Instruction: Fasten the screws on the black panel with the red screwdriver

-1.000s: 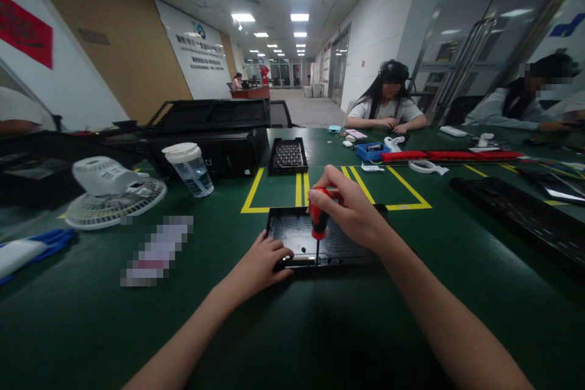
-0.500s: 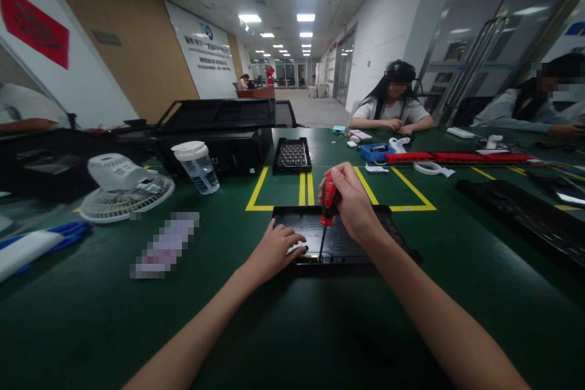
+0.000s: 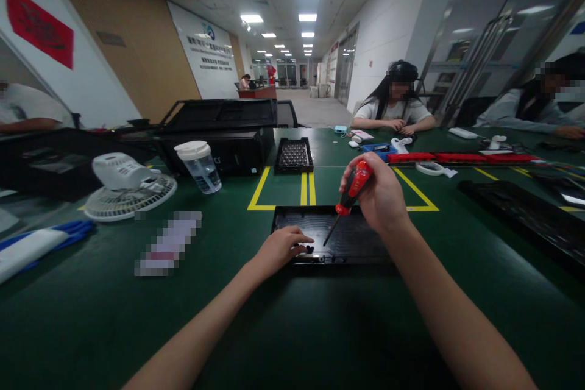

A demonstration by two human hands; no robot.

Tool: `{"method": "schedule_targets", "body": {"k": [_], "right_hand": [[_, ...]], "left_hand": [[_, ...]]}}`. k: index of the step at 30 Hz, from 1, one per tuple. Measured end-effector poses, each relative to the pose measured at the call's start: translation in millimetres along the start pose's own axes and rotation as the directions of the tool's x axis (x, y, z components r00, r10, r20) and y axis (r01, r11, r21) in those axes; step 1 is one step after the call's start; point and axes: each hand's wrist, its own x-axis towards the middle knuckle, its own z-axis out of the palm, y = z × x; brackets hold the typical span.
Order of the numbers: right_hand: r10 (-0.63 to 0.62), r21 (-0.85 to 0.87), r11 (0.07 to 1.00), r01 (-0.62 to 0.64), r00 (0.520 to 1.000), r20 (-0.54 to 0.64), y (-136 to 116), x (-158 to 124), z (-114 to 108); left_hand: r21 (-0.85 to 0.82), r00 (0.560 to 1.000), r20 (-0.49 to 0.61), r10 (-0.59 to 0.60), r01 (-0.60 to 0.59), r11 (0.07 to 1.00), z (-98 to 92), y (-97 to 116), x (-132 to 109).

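A black rectangular panel [image 3: 356, 241] with raised edges lies on the green table before me. My right hand [image 3: 381, 192] is closed around the red and black handle of a screwdriver [image 3: 354, 187]. Its thin shaft slants down to the left, with the tip over the panel's near part; whether it touches cannot be told. My left hand [image 3: 286, 247] rests at the panel's left side, fingers stretched out to the right. A small black part [image 3: 309, 249] sits at those fingertips, close to the panel's near edge.
Beyond the panel stands a black tray [image 3: 294, 155] of small metallic pieces. Leftward are a lidded cup [image 3: 200, 167], a white fan [image 3: 130, 186] and black casings [image 3: 219, 140]. A long black panel [image 3: 525, 219] lies right. A person [image 3: 397, 100] sits across the table.
The screwdriver has gone from upright to tilted, its handle shifting right with my right hand and its tip lifting from the near edge. My left fingers have drawn closer together.
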Motion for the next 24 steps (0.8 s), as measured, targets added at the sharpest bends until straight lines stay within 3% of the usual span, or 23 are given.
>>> {"method": "schedule_targets", "body": {"k": [5, 10, 18, 24], "right_hand": [[-0.036, 0.016, 0.999, 0.036, 0.999, -0.002, -5.5, 1.9, -3.8], [-0.042, 0.046, 0.998, 0.043, 0.999, -0.005, -9.6, 1.9, -4.1], [-0.119, 0.031, 0.992, 0.119, 0.993, -0.021, -15.7, 0.4, -2.7], [-0.150, 0.031, 0.988, 0.151, 0.988, -0.026, -23.5, -2.8, -1.0]], "left_hand": [[-0.010, 0.999, 0.040, 0.028, -0.028, 1.000, -0.4, -0.7, 1.2], [-0.005, 0.997, 0.062, -0.042, 0.042, 0.999, 0.0, -0.2, 1.5], [-0.163, 0.975, -0.154, -0.162, 0.137, 0.977, 2.4, 1.1, -3.2], [-0.358, 0.952, -0.263, -0.159, 0.057, 0.932, -5.7, 5.3, -10.8]]}}
